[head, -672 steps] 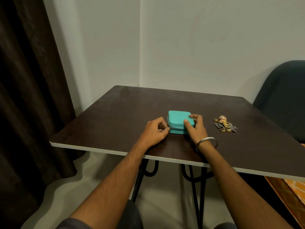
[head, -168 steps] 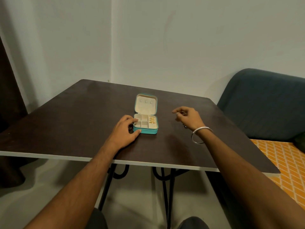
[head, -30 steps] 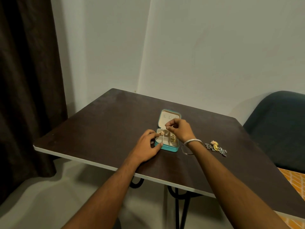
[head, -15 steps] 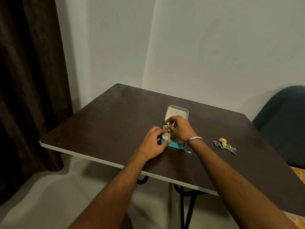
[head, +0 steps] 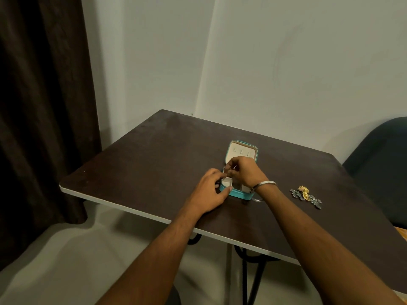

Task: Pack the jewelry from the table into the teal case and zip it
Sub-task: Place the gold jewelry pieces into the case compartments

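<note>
The teal case lies open near the middle of the dark table, its cream-lined lid upright at the back. My left hand rests against the case's front left corner, thumb on its teal wall. My right hand, with a silver bangle on the wrist, hovers over the compartments and pinches a small piece of jewelry at the case's left side. Most of the tray is hidden under this hand. A small pile of gold and dark jewelry lies on the table to the right of the case.
The dark table has a white front edge and black metal legs. A dark curtain hangs at the left. A dark blue chair stands at the right, close to the table's far right corner.
My right hand has stayed over the open case with the small piece, shifting slightly toward its left compartments. My left hand keeps its place at the case's front corner. The view has shifted a little.
</note>
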